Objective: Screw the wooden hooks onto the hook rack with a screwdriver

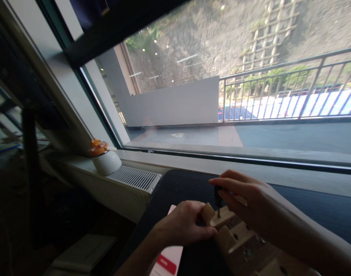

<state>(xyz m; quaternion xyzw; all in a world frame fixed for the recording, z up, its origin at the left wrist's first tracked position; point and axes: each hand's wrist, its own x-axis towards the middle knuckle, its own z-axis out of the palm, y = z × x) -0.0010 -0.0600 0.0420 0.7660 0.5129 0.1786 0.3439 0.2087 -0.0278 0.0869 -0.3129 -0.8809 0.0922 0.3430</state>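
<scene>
One pale, book-like item [83, 251] lies at 7 o'clock in the dim corner. Right of it and higher, toward 9 o'clock, we see a white container [107, 163] with an orange top standing on the ledge [126, 201], just beside a slatted vent [135, 178] at 8 o'clock.

At 6 o'clock, on our dark table [189, 180], lies a flat pink-and-white item [172, 251] with a red patch, partly covered by our left arm. Our left hand [187, 223] is at 6 o'clock too, its fingers closed on the left end of a pale wooden piece [223, 217] that sits at 5 o'clock over the table.

Against that piece, between 4 and 5 o'clock, we have a dark-handled screwdriver [218, 196] standing nearly upright, its tip meeting the wood. Our right hand [250, 195] reaches in from 4 o'clock, its fingers pinched around the handle with hardly any gap. Beneath our right forearm, toward 5 o'clock, are more wooden parts [241, 238] and some small shiny metal bits [246, 253]; we cannot tell what these are, nor whether the wood is all one assembly. Outside the window, a metal railing [322, 76] runs from about 1 to 3 o'clock.
</scene>
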